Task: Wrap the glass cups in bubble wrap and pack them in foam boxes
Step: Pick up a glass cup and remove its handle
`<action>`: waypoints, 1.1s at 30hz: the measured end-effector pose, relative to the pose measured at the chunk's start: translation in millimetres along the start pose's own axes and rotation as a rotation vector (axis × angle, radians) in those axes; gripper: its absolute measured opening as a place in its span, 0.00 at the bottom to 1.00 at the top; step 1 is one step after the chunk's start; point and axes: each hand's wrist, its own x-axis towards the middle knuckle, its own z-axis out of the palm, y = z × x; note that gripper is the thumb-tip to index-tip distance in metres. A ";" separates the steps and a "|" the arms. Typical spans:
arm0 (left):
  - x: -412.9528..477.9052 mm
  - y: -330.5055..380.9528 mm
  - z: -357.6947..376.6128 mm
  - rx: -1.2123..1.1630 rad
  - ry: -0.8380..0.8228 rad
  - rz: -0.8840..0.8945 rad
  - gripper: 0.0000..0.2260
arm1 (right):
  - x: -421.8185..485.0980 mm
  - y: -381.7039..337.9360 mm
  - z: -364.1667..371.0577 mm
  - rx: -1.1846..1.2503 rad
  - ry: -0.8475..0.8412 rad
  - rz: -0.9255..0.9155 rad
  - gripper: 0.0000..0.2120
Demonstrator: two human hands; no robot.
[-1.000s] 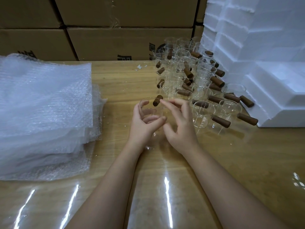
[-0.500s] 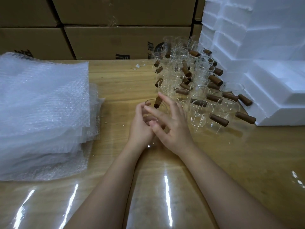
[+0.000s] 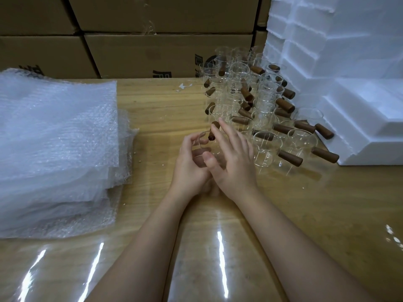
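While one clear glass cup (image 3: 201, 149) with a brown wooden handle (image 3: 212, 133) stood on the wooden table (image 3: 283, 203), both hands were gathered around it near the middle of the view. The left hand (image 3: 189, 162) curled about the cup's left side, its fingers bent round the wall just below the rim, so it had hold of the glass. The right hand (image 3: 232, 158) lay against the cup's right side with its fingers spread and stretched forward and its thumb pressed toward the glass; whether it actually gripped the cup could not be told, since the clear wall was hard to make out behind the fingers.

Just behind and to the right of the hands stood a crowd of the same cups (image 3: 250, 101), upright, packed close together, their brown handles pointing various ways. White foam boxes (image 3: 349, 94) were stacked right of the cups, the nearest cups just beside them. A thick pile of bubble wrap (image 3: 56, 144) sheets lay well to the left on the table. Brown cardboard boxes (image 3: 152, 44) lined the back edge.
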 end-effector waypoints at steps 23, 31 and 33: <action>5.6 3.8 -8.3 -0.295 0.086 -0.188 0.32 | -1.2 -0.9 -5.8 0.154 0.258 -0.251 0.16; 3.5 0.1 -1.2 0.016 0.045 -0.043 0.23 | -4.2 -6.9 1.8 0.079 0.007 -0.344 0.18; 3.2 3.9 -0.8 0.021 0.056 -0.040 0.22 | -3.2 -7.0 1.9 0.114 0.001 -0.339 0.19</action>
